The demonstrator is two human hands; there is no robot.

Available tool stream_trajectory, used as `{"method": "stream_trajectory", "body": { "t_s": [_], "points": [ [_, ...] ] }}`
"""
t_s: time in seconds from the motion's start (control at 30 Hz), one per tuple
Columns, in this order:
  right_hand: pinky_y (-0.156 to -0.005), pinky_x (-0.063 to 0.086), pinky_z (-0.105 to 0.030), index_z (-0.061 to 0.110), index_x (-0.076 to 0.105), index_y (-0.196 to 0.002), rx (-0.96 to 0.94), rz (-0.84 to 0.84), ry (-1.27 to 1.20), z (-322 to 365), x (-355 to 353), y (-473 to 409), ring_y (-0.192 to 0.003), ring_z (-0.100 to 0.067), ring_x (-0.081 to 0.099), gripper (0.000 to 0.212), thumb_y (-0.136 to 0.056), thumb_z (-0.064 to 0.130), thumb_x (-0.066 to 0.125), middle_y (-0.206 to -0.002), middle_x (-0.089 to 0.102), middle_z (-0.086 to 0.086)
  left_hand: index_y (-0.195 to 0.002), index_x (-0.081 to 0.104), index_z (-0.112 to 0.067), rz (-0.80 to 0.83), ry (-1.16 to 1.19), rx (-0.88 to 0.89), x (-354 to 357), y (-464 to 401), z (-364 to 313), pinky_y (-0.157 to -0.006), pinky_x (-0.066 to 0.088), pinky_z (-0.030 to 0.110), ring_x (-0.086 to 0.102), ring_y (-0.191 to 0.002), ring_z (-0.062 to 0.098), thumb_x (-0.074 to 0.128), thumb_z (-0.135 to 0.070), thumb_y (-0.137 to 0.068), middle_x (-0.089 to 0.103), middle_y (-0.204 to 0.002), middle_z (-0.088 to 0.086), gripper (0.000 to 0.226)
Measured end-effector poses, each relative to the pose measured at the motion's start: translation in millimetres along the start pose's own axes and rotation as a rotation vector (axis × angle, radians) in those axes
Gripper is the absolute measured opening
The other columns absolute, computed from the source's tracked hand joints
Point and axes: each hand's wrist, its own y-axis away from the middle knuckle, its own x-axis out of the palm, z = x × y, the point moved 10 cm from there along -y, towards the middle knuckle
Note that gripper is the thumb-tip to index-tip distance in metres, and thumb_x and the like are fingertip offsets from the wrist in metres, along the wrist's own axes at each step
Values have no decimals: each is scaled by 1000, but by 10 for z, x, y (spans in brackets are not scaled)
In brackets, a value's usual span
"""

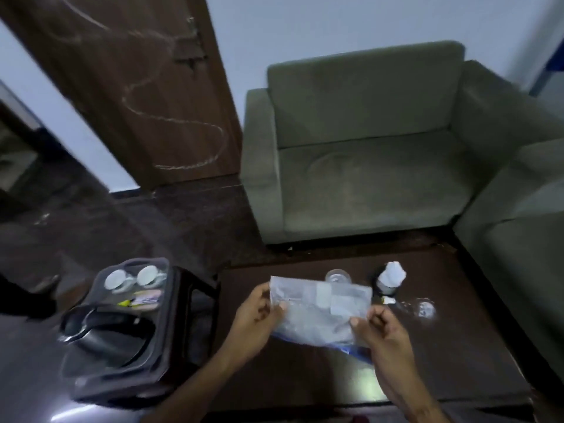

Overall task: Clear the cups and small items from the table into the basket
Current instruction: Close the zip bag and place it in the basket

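Note:
Both hands hold a clear plastic zip bag (pixel 320 309) above the dark wooden table (pixel 457 346). My left hand (pixel 258 315) pinches its left edge and my right hand (pixel 381 328) pinches its right lower corner. Behind the bag a clear glass (pixel 337 275) stands on the table. To its right is a small dark bottle (pixel 385 283) with a crumpled white tissue (pixel 395 273) beside or on it. Left of the table, the dark basket (pixel 158 355) sits on a stool and holds two white cups (pixel 134 279), a dark kettle (pixel 100 331) and small packets (pixel 143 300).
A clear wrapper or lid (pixel 422 308) lies on the table at the right. A grey-green armchair (pixel 366 166) stands behind the table and another sofa (pixel 525 270) runs along its right side. A brown door (pixel 137 87) and dark floor (pixel 106 227) lie to the left.

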Motion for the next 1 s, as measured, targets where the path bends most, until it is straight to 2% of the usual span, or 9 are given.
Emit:
{"method": "stream_trajectory", "body": {
  "t_s": [0.13, 0.3, 0.4, 0.53, 0.63, 0.73, 0.83, 0.93, 1.0],
  "points": [
    [-56, 48, -16, 20, 58, -82, -102, 79, 64, 81, 1106, 156, -67, -9, 54, 20, -86, 4, 69, -72, 61, 3, -122, 55, -30, -150, -27, 27, -1103, 361, 65, -76, 58, 27, 72, -91, 13, 66, -19, -92, 75, -97, -2, 33],
    [-55, 48, -28, 14, 55, -86, -102, 150, 91, 92, 2367, 336, -65, -19, 53, 19, -87, 0, 67, -75, 63, -9, -122, 57, -25, -346, 42, 81, -2283, 787, 127, -82, 58, 32, 71, -96, 17, 66, -19, -92, 74, -104, 1, 32],
    [-54, 51, -31, 14, 54, -88, -82, 181, 147, 24, 2945, 430, -62, -17, 57, 20, -84, 7, 72, -80, 65, -10, -125, 57, -26, -440, 11, 86, -2855, 1012, 230, -77, 57, 25, 71, -91, 14, 65, -19, -93, 75, -98, -2, 34],
    [-60, 54, -38, 14, 53, -87, -71, 226, 266, -187, 3559, 493, -63, -18, 59, 22, -82, 12, 74, -75, 62, -8, -131, 55, -22, -556, -56, 20, -3474, 1234, 495, -74, 53, 22, 68, -82, 5, 68, -24, -91, 72, -90, -5, 43],
    [-56, 52, -32, 16, 56, -82, -43, 303, 322, -460, 3975, 491, -56, -13, 59, 18, -83, 11, 74, -64, 62, 1, -132, 54, -29, -705, -104, -102, -3941, 1452, 773, -72, 53, 18, 64, -77, 1, 75, -30, -84, 68, -81, -8, 53],
    [-54, 49, -26, 17, 62, -81, 9, 369, 389, -773, 4333, 472, -56, -8, 59, 13, -82, 17, 75, -63, 65, 3, -111, 65, -30, -795, -132, -209, -4299, 1656, 1016, -76, 58, 28, 67, -84, 9, 78, -31, -80, 69, -90, -9, 34],
    [-60, 54, -31, 15, 68, -78, 138, 390, 450, -1167, 4562, 453, -62, -11, 64, 13, -79, 23, 78, -67, 70, 0, -79, 70, -27, -918, -193, -363, -4628, 1848, 1265, -71, 52, 24, 64, -75, 12, 80, -33, -77, 68, -80, -10, 11],
    [-62, 55, -33, 14, 71, -71, 290, 332, 517, -1609, 4644, 438, -68, -16, 65, 12, -74, 23, 79, -69, 72, 1, -66, 71, -14, -930, -157, -520, -4853, 1893, 1643, -52, 42, 17, 54, -61, 11, 81, -33, -75, 62, -65, -1, 23],
    [-58, 53, -31, 9, 71, -69, 397, 291, 543, -1892, 4703, 425, -67, -17, 64, 14, -73, 20, 78, -68, 70, -2, -65, 71, -7, -893, -145, -613, -4981, 1858, 1933, -48, 40, 20, 50, -54, 9, 81, -34, -73, 57, -56, -2, 30]
  ]
}}
